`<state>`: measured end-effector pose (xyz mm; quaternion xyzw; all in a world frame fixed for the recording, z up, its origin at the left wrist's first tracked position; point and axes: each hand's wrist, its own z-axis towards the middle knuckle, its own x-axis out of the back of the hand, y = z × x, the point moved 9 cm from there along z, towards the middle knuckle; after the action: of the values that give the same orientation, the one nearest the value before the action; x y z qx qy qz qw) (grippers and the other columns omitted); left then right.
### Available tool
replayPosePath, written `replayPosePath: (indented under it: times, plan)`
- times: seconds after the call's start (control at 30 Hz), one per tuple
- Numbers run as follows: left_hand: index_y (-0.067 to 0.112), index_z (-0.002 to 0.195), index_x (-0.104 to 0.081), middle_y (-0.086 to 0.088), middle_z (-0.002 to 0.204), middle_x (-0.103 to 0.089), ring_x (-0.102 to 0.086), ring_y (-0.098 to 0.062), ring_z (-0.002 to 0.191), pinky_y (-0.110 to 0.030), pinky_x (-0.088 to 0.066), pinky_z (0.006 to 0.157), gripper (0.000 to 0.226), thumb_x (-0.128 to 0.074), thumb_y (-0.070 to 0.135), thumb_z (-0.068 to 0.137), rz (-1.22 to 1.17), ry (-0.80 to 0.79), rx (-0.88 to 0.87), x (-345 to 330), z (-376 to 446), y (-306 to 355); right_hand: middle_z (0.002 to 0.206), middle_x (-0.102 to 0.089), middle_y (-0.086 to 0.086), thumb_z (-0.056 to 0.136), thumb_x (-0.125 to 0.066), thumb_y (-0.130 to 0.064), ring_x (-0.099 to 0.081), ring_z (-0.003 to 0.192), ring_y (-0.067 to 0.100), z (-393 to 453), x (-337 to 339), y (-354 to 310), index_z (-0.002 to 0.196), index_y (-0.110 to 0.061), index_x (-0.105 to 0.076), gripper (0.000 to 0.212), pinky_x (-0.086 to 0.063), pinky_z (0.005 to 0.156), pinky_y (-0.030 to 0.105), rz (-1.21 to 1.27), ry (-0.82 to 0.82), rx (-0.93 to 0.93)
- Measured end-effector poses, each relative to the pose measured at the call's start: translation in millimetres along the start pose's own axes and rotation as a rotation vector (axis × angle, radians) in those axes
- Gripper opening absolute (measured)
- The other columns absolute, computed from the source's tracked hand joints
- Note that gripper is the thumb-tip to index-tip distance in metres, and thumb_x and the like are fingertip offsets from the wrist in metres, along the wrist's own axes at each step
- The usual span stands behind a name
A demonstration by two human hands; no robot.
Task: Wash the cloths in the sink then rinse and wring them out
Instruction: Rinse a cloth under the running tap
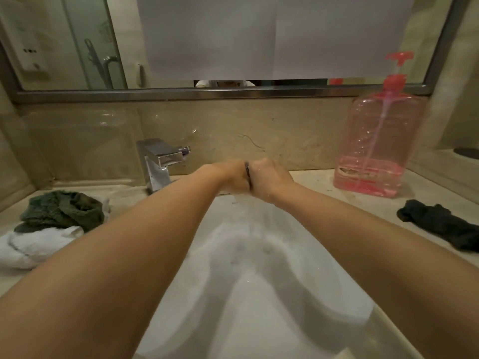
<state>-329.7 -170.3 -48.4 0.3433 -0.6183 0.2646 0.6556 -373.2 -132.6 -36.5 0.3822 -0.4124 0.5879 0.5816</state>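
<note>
Above the far end of the white sink (259, 294), my left hand (230, 177) and my right hand (269, 178) are clenched fist against fist. A thin strip of dark cloth (248, 174) shows between them, gripped by both; most of it is hidden inside the fists. Water runs down from the hands into the basin. On the counter at left lies a green cloth (64, 211) on top of a white cloth (36, 246). A black cloth (440, 224) lies on the counter at right.
A chrome tap (162, 161) stands at the back left of the sink, close to my left hand. A pink pump bottle (375, 141) stands at the back right. A mirror (77, 42) covers the wall behind.
</note>
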Motion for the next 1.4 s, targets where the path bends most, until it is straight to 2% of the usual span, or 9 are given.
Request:
replayPosePath:
  times: [0.13, 0.5, 0.7, 0.8, 0.93, 1.07, 1.23, 1.33, 1.4]
  plan:
    - [0.013, 0.067, -0.050, -0.003, 0.058, -0.048, -0.040, -0.016, 0.046, -0.017, -0.031, 0.039, 0.018, -0.055, 0.006, 0.083, -0.171, -0.195, 0.075, -35, 3, -19, 0.108, -0.067, 0.011, 0.090, -0.054, -0.017, -0.062, 0.095, 0.033, -2, -24, -7, 0.113, -0.014, -0.060, 0.024, -0.037, 0.065, 0.030, -0.116, -0.038, 0.115]
    - [0.017, 0.081, -0.037, 0.002, 0.052, -0.030, -0.019, -0.010, 0.040, -0.019, -0.017, 0.039, 0.021, -0.047, 0.001, 0.089, -0.481, -0.501, 0.140, -77, -15, -44, 0.104, -0.062, 0.008, 0.093, -0.053, -0.015, -0.042, 0.075, 0.018, -1, -41, -36, 0.111, -0.012, -0.057, 0.019, -0.032, 0.064, 0.029, -0.193, -0.023, 0.364]
    - [0.016, 0.067, -0.038, 0.001, 0.055, -0.033, -0.021, -0.008, 0.042, -0.018, -0.018, 0.039, 0.031, -0.047, 0.002, 0.092, -0.602, -0.590, 0.154, -83, -39, -58, 0.105, -0.064, 0.008, 0.092, -0.053, -0.016, -0.059, 0.087, 0.026, -8, -38, -63, 0.111, -0.012, -0.059, 0.020, -0.032, 0.065, 0.029, -0.195, -0.020, 0.466]
    - [0.015, 0.066, -0.040, -0.001, 0.058, -0.039, -0.028, -0.009, 0.042, -0.019, -0.023, 0.039, 0.030, -0.052, 0.006, 0.092, -0.528, -0.502, 0.146, -73, -50, -67, 0.098, -0.066, 0.005, 0.086, -0.063, -0.016, -0.057, 0.075, 0.021, -13, -28, -82, 0.105, -0.012, -0.060, 0.019, -0.032, 0.060, 0.026, -0.187, 0.069, 0.520]
    - [0.010, 0.088, -0.065, 0.000, 0.065, -0.056, -0.047, -0.014, 0.050, -0.019, -0.037, 0.040, 0.012, -0.066, 0.021, 0.084, -0.280, -0.230, 0.113, -48, -70, -88, 0.068, -0.065, 0.006, 0.045, -0.088, -0.005, -0.060, 0.052, 0.026, -29, -15, -109, 0.086, -0.008, -0.061, 0.049, -0.032, 0.050, 0.017, 0.021, 0.233, 0.611]
    - [0.017, 0.102, -0.069, -0.001, 0.089, -0.067, -0.063, -0.021, 0.083, -0.032, -0.053, 0.074, 0.030, -0.075, 0.031, 0.076, -0.131, -0.074, 0.047, -26, -115, -112, 0.090, -0.066, 0.014, 0.057, -0.084, -0.025, -0.064, 0.071, 0.034, -36, -22, -148, 0.112, -0.007, -0.053, 0.065, -0.050, 0.053, 0.034, 0.053, 0.180, 0.604]
    - [0.023, 0.116, -0.052, 0.005, 0.094, -0.063, -0.060, -0.019, 0.086, -0.031, -0.046, 0.072, 0.054, -0.067, 0.052, 0.073, -0.062, 0.114, 0.062, 11, -203, -147, 0.097, -0.058, 0.015, 0.063, -0.065, -0.039, -0.057, 0.063, 0.033, -62, -6, -211, 0.121, -0.017, -0.029, 0.072, -0.041, 0.051, 0.033, 0.263, 0.151, 0.756]
    - [0.021, 0.104, -0.037, 0.002, 0.090, -0.054, -0.052, -0.023, 0.082, -0.034, -0.036, 0.068, 0.048, -0.040, 0.057, 0.072, 0.122, 0.121, 0.157, 16, -246, -182, 0.109, -0.047, 0.011, 0.071, -0.057, -0.036, -0.045, 0.075, 0.021, -66, -3, -252, 0.129, -0.017, -0.031, 0.066, -0.035, 0.058, 0.026, 0.298, 0.086, 0.864]
    - [0.021, 0.104, -0.035, -0.001, 0.102, -0.055, -0.053, -0.025, 0.090, -0.037, -0.040, 0.075, 0.039, -0.037, 0.051, 0.080, 0.109, 0.136, 0.231, 16, -268, -211, 0.120, -0.044, 0.014, 0.077, -0.060, -0.027, -0.050, 0.088, 0.026, -66, -4, -278, 0.135, -0.016, -0.041, 0.061, -0.047, 0.064, 0.035, 0.286, 0.079, 0.888]
